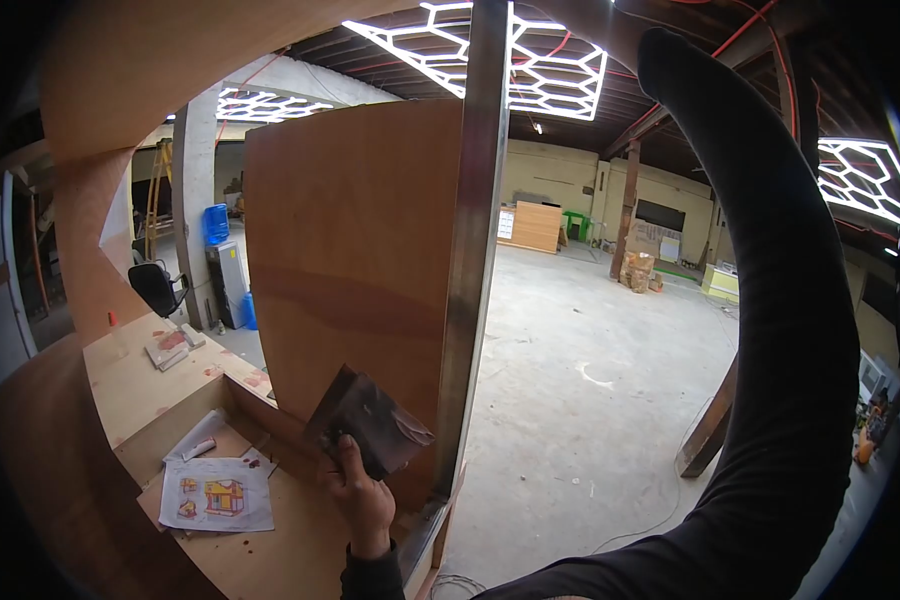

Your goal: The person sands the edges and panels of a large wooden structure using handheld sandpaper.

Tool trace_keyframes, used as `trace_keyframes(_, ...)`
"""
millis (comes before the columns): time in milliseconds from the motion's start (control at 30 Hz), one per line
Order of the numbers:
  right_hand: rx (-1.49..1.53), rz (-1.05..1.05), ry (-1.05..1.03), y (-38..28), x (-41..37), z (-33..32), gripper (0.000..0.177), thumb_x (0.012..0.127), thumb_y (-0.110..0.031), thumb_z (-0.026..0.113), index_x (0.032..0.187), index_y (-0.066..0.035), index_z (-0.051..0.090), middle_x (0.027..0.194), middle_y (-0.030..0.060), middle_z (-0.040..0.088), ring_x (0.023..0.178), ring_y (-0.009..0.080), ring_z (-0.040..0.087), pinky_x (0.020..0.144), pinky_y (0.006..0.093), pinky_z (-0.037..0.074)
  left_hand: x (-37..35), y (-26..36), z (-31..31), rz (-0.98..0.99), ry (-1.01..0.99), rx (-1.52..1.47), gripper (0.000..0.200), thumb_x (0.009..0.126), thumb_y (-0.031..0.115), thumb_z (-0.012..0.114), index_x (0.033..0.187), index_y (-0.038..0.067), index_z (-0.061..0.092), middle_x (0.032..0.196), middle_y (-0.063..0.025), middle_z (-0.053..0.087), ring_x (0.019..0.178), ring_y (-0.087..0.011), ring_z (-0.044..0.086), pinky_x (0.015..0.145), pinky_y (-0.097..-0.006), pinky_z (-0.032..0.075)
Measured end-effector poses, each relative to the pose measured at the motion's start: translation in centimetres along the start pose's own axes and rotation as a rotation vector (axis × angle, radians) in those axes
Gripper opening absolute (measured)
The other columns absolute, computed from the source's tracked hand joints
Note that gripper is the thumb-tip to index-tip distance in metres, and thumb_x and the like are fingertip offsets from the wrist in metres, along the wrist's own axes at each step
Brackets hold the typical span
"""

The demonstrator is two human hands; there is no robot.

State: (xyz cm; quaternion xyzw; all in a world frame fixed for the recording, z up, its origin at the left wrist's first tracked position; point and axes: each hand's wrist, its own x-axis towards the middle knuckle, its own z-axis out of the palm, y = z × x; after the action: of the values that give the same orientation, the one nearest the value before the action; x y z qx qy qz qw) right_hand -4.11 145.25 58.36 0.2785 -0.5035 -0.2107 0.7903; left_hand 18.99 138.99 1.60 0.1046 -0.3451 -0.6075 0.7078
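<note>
My left hand (pixel 363 505) is closed on a folded dark brown sheet (pixel 370 420) that looks like sandpaper. The thumb lies on the near face, and the sheet's right edge curls open. Behind it stands a tall plywood panel (pixel 355 220), with a metal-coloured upright post (pixel 470 260) along its right edge. My right arm (pixel 780 300), in a black sleeve, reaches up to the top of the view. Past the cuff only a brownish shape shows, and the fingers of my right hand cannot be made out.
A printed drawing (pixel 217 495) and a small white tube (pixel 199 449) lie in the wooden compartment at lower left. Stained blocks (pixel 167 350) rest on the wooden ledge (pixel 120 375). A curved wooden panel (pixel 170 50) hangs overhead. Cables (pixel 640 535) cross the concrete floor (pixel 580 400).
</note>
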Motion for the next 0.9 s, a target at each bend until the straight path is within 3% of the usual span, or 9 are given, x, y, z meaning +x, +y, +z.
trace_keyframes(100,0.104,-0.130,0.282,0.7,-1.0,1.2,0.023,0.082,-0.023,0.068,0.104,-0.019,0.069,0.083,-0.0006,0.069,0.076,0.0238,0.070,0.069,0.0449,0.052,-0.1,0.4,0.3,0.000,-0.001,-0.002,0.031,0.101,0.025,0.058,0.114,-0.003,0.059,0.109,-0.0095,0.066,0.091,-0.0145,0.065,0.079,-0.0270,0.052)
trace_keyframes(167,0.176,-0.096,0.283,0.6,-0.6,2.3,0.022,0.083,-0.023,0.066,0.104,-0.020,0.069,0.084,0.0005,0.069,0.078,0.0240,0.070,0.070,0.0457,0.052,0.0,0.2,0.1,0.003,-0.005,0.000,0.031,0.101,0.025,0.058,0.113,-0.003,0.059,0.108,-0.0093,0.066,0.090,-0.0143,0.065,0.078,-0.0269,0.052)
trace_keyframes(233,0.250,-0.059,0.285,0.6,-0.1,3.3,0.021,0.085,-0.023,0.064,0.105,-0.021,0.069,0.085,0.0015,0.069,0.081,0.0242,0.070,0.071,0.0465,0.051,0.5,-0.4,-0.5,0.043,-0.028,-0.014,0.036,0.099,0.028,0.061,0.123,0.001,0.056,0.110,-0.0075,0.066,0.083,-0.0161,0.067,0.059,-0.0299,0.057)
trace_keyframes(300,0.626,0.065,0.221,0.8,0.3,4.2,0.019,0.085,-0.022,0.063,0.103,-0.020,0.070,0.085,0.0036,0.069,0.076,0.0251,0.069,0.068,0.0458,0.049,0.5,-0.1,-0.4,0.056,-0.029,-0.014,0.036,0.100,0.027,0.060,0.124,0.002,0.055,0.110,-0.0074,0.066,0.083,-0.0161,0.067,0.058,-0.0299,0.056)
trace_keyframes(467,0.186,-0.045,0.257,1.4,-0.1,6.9,0.018,0.086,-0.024,0.062,0.102,-0.020,0.070,0.081,0.0068,0.067,0.071,0.0258,0.066,0.063,0.0443,0.048,0.4,0.7,-0.6,0.045,-0.040,0.005,0.035,0.101,0.026,0.059,0.127,0.003,0.053,0.111,-0.0075,0.064,0.085,-0.0162,0.066,0.057,-0.0300,0.056)
trace_keyframes(533,0.075,-0.074,0.261,1.5,0.3,8.6,0.018,0.087,-0.024,0.061,0.101,-0.020,0.071,0.080,0.0076,0.066,0.069,0.0259,0.065,0.062,0.0440,0.047,0.1,1.6,0.0,0.037,-0.006,0.037,0.030,0.101,0.025,0.057,0.112,-0.003,0.059,0.107,-0.0085,0.066,0.089,-0.0129,0.064,0.077,-0.0257,0.052)
trace_keyframes(700,-0.300,0.215,-0.080,0.4,2.4,12.1,0.028,0.086,-0.030,0.062,0.105,-0.013,0.070,0.076,0.0081,0.063,0.064,0.0259,0.061,0.057,0.0431,0.045,-0.5,2.3,0.5,0.032,0.022,0.018,0.029,0.101,0.025,0.057,0.112,-0.003,0.059,0.105,-0.0077,0.066,0.088,-0.0121,0.063,0.076,-0.0255,0.052)
trace_keyframes(800,0.118,-0.071,-0.005,0.8,-1.7,2.8,0.036,0.086,-0.032,0.063,0.113,-0.008,0.067,0.080,0.0073,0.064,0.064,0.0266,0.062,0.058,0.0424,0.046,-0.6,2.7,0.3,0.041,0.020,0.026,0.029,0.101,0.024,0.057,0.112,-0.003,0.059,0.105,-0.0078,0.066,0.088,-0.0123,0.063,0.077,-0.0262,0.051)
trace_keyframes(900,0.189,-0.169,0.251,-1.4,-1.1,3.0,0.043,0.087,-0.037,0.063,0.121,-0.011,0.064,0.078,0.0073,0.064,0.067,0.0268,0.065,0.059,0.0423,0.049,-0.6,2.6,-0.4,0.026,-0.007,0.051,0.029,0.102,0.024,0.056,0.112,-0.003,0.059,0.105,-0.0080,0.066,0.088,-0.0128,0.064,0.078,-0.0268,0.051)
